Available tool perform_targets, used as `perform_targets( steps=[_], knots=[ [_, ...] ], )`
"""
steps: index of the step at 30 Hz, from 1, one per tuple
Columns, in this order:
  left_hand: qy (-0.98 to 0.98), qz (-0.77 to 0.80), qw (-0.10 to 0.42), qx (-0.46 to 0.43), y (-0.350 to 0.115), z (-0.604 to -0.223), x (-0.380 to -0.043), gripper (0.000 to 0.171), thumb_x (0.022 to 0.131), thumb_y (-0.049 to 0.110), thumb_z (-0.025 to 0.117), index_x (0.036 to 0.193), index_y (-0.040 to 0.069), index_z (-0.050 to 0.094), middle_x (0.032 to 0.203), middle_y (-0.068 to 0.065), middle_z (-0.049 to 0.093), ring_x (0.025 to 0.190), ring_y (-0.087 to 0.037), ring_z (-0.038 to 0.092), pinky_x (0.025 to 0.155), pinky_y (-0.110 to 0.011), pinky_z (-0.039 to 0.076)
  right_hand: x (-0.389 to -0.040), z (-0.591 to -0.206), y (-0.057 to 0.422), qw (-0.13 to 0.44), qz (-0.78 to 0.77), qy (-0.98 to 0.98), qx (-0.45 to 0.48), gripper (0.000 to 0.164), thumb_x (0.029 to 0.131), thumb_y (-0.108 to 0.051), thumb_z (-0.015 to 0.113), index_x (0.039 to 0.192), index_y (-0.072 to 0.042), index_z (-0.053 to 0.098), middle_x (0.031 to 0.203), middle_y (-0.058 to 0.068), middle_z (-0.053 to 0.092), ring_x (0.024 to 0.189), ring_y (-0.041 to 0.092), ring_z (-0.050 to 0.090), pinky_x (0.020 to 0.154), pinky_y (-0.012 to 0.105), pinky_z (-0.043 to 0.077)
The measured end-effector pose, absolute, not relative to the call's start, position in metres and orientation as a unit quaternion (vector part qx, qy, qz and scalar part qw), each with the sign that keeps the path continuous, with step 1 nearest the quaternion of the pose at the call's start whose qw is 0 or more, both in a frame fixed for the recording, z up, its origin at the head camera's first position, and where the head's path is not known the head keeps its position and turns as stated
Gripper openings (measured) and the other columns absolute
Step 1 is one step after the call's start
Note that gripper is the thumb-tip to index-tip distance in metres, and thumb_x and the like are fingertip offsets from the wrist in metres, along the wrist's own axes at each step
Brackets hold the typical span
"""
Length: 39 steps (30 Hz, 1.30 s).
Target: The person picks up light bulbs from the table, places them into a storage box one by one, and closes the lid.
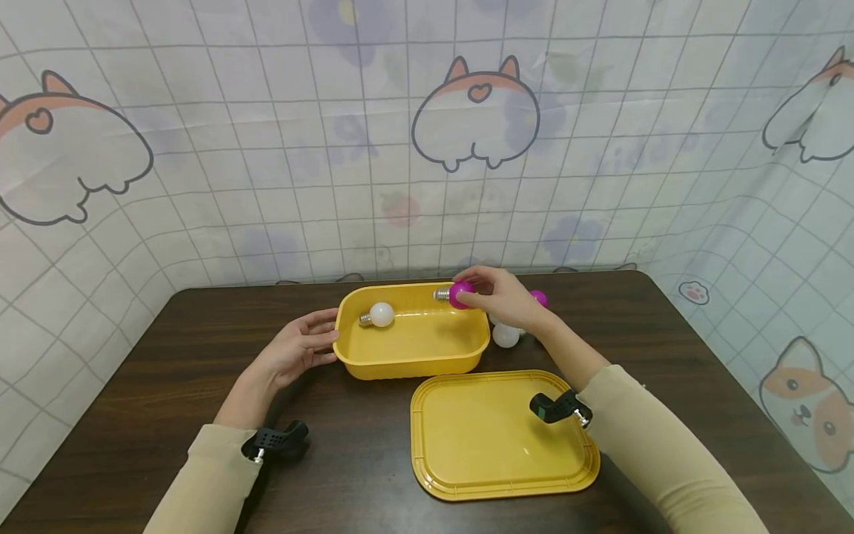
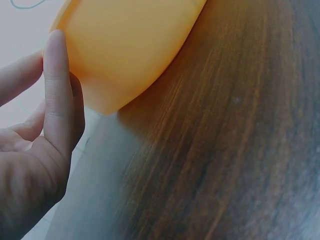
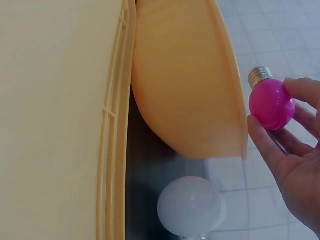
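A yellow plastic box stands on the table, with a white light bulb lying inside towards its left end. My left hand rests its extended fingers against the outside of the box's left end, up near the rim. Above the back right part of the box, my right hand pinches a magenta light bulb by its round glass between thumb and fingers. Its metal screw base points left. Just outside the box's right end lies another white bulb, partly overlapped by the right forearm.
A flat yellow lid lies in front of the box, under the right forearm. Another magenta bulb shows behind the right wrist. The dark wooden table meets a patterned cloth backdrop at the back.
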State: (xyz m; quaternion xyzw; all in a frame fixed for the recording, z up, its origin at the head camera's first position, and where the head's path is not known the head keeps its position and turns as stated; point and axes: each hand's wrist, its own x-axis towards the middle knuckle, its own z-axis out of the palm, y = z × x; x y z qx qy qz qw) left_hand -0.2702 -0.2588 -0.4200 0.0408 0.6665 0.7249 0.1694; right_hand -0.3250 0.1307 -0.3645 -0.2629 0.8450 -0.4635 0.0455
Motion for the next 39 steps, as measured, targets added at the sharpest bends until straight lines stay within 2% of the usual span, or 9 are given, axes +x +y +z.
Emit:
perform_targets(
  steps=[6,12,19,27,39],
  knots=[
    [0.668,0.724,0.169,0.044,-0.259,-0.420,-0.271,0.067,0.103,0.006,0.062,0.159,0.000,0.026,0.152,-0.028,0.041,0.105,-0.020,0.070,0.087,-0.032,0.059,-0.325,-0.366,0.124,0.055,-0.467,0.841,-0.267,0.032,0.100,-0.021,0.070,0.128,-0.008,0.066,0.118,0.007,0.068,0.102,0.027,0.067,0.091,0.040,0.058],
    [0.672,0.719,0.171,0.042,-0.260,-0.420,-0.271,0.067,0.104,0.006,0.061,0.160,0.000,0.025,0.153,-0.028,0.041,0.107,-0.021,0.069,0.090,-0.033,0.059,-0.323,-0.367,0.117,0.058,-0.455,0.849,-0.265,0.032,0.098,-0.023,0.071,0.127,-0.010,0.067,0.120,0.006,0.067,0.110,0.026,0.064,0.093,0.040,0.057],
    [0.675,0.717,0.170,0.042,-0.259,-0.419,-0.271,0.067,0.104,0.006,0.061,0.159,0.000,0.025,0.152,-0.029,0.041,0.107,-0.021,0.069,0.090,-0.034,0.059,-0.322,-0.367,0.108,0.059,-0.453,0.847,-0.273,0.037,0.098,-0.024,0.072,0.130,-0.007,0.066,0.122,0.008,0.067,0.112,0.027,0.063,0.094,0.041,0.056],
    [0.673,0.719,0.170,0.042,-0.259,-0.418,-0.271,0.066,0.104,0.004,0.060,0.160,0.000,0.025,0.153,-0.029,0.040,0.107,-0.021,0.069,0.089,-0.033,0.059,-0.325,-0.368,0.099,0.063,-0.450,0.845,-0.281,0.035,0.098,-0.025,0.072,0.128,-0.008,0.067,0.118,0.006,0.069,0.111,0.026,0.064,0.098,0.043,0.052],
    [0.670,0.721,0.172,0.042,-0.259,-0.418,-0.270,0.067,0.104,0.005,0.061,0.160,0.000,0.025,0.154,-0.029,0.039,0.108,-0.022,0.069,0.090,-0.033,0.059,-0.325,-0.374,0.089,0.075,-0.446,0.846,-0.281,0.035,0.098,-0.023,0.072,0.129,-0.007,0.067,0.122,0.008,0.068,0.115,0.028,0.064,0.102,0.043,0.050]
  ],
)
